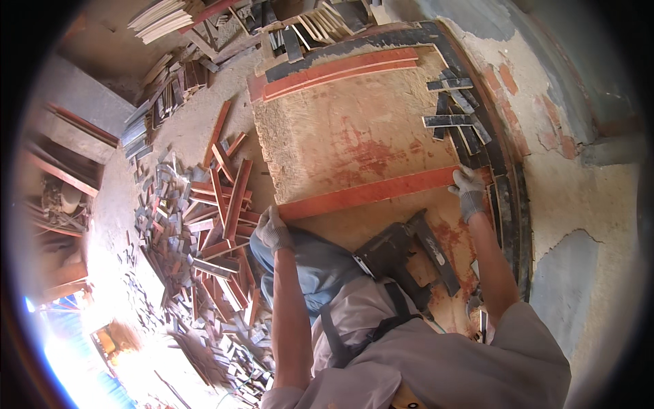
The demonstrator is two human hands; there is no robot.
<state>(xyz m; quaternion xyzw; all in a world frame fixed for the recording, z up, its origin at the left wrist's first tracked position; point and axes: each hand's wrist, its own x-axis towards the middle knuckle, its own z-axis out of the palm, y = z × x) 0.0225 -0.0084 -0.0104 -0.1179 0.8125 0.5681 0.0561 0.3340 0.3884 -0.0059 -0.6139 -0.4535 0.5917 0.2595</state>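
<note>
A long red wooden strip (375, 193) stretches across the near part of a worn wooden board (340, 136) stained with red. My left hand (273, 229), in a grey knit glove, is closed on the strip's left end. At its right end my right hand (468, 187), gloved the same way, grips it with bent fingers. Close to my lap lies a black nail gun (402, 252), touched by neither hand. Two red strips (340, 71) rest along the board's far edge. Short black-faced wood pieces (455, 112) are stacked crosswise at the far right.
Dark strips (477, 82) border the board's far and right sides. Beyond them stands a wall (565, 198) with peeling plaster. Left of my knee, red and dark offcuts (218, 218) lie heaped on the floor. Bundled wood slats (327, 24) sit at the back.
</note>
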